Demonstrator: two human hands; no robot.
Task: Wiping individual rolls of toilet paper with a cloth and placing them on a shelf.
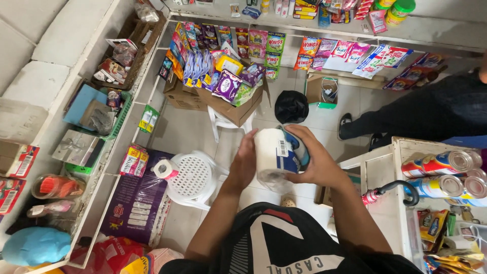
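I am gripping the wrapped white roll pack (276, 152) above the white plastic stool (195, 177): right hand (317, 160) clasping its side, left hand (246, 160) flat, steadying it against slipping.

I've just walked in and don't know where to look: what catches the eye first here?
At the centre, the left hand and right hand together grip a white wrapped package with a blue label. Below it to the left stands a white plastic stool on the tiled floor. Along the back, colourful sachets hang in rows over an open cardboard box of packets.
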